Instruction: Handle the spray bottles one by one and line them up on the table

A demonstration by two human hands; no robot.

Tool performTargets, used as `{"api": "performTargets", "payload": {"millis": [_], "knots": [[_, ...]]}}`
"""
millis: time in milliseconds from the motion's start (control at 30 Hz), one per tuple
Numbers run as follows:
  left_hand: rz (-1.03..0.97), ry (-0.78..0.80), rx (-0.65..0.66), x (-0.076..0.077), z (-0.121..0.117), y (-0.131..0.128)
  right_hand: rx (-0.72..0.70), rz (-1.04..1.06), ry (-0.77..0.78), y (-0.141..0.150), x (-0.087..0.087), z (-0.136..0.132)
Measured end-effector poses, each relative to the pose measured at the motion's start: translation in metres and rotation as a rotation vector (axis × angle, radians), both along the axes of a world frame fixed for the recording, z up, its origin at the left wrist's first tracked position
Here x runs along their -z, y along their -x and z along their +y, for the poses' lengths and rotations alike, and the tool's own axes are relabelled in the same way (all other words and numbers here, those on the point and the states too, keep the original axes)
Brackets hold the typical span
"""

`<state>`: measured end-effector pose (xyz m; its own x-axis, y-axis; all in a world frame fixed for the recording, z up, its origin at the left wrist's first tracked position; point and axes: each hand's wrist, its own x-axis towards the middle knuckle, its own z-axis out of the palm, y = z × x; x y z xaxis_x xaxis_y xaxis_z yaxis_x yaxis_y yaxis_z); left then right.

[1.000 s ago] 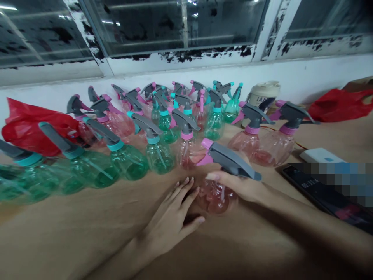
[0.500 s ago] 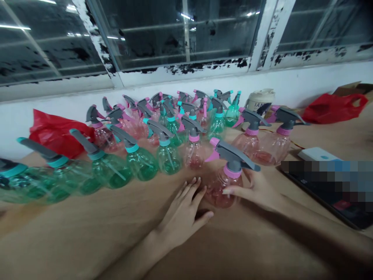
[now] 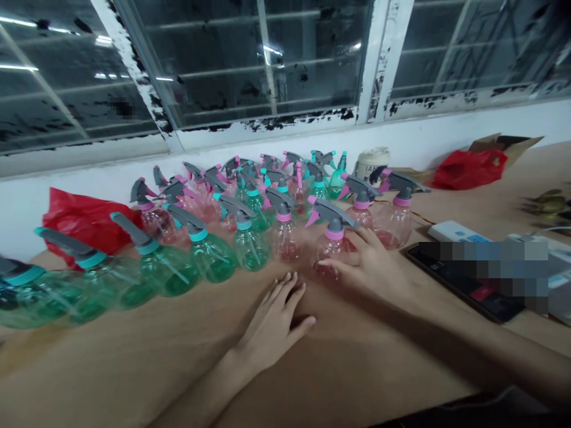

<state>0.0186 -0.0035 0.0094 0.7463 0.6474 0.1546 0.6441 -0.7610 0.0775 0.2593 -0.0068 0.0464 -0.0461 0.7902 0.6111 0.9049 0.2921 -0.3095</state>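
Note:
A pink spray bottle (image 3: 328, 244) with a grey trigger head stands upright at the right end of the front row of bottles. My right hand (image 3: 370, 267) is wrapped round its right side and holds it. My left hand (image 3: 274, 318) lies flat on the brown table (image 3: 134, 362) just in front of the row, fingers stretched out, holding nothing. Green spray bottles (image 3: 209, 252) with teal collars continue the front row to the left.
Several more pink and green spray bottles (image 3: 267, 178) crowd against the white wall under the windows. A red plastic bag (image 3: 84, 220) lies at the left, another red bag (image 3: 468, 169) at the right. A white tub (image 3: 370, 163), a white power strip (image 3: 459, 232) and a dark phone (image 3: 464, 285) sit right.
My right hand has pushed the pink bottle away from me and set it upright in line with the front row. My left hand has stayed flat on the table.

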Motion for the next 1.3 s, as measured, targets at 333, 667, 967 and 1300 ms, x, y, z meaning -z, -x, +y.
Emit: {"api": "performTargets", "payload": {"millis": [333,667,967,1300], "knots": [[0.017,-0.035,-0.031,0.003,0.006,0.001,0.119,-0.051,-0.008,-0.002,-0.008,0.050],[0.017,0.006,-0.013,-0.001,0.010,-0.013,0.165,-0.019,0.030,0.005,-0.010,0.064],[0.041,0.002,0.011,-0.001,0.016,-0.025,0.115,0.086,0.020,-0.032,-0.023,0.028],[-0.083,0.080,0.071,-0.011,0.014,-0.053,0.408,-0.025,0.157,-0.069,-0.025,0.030]]}}
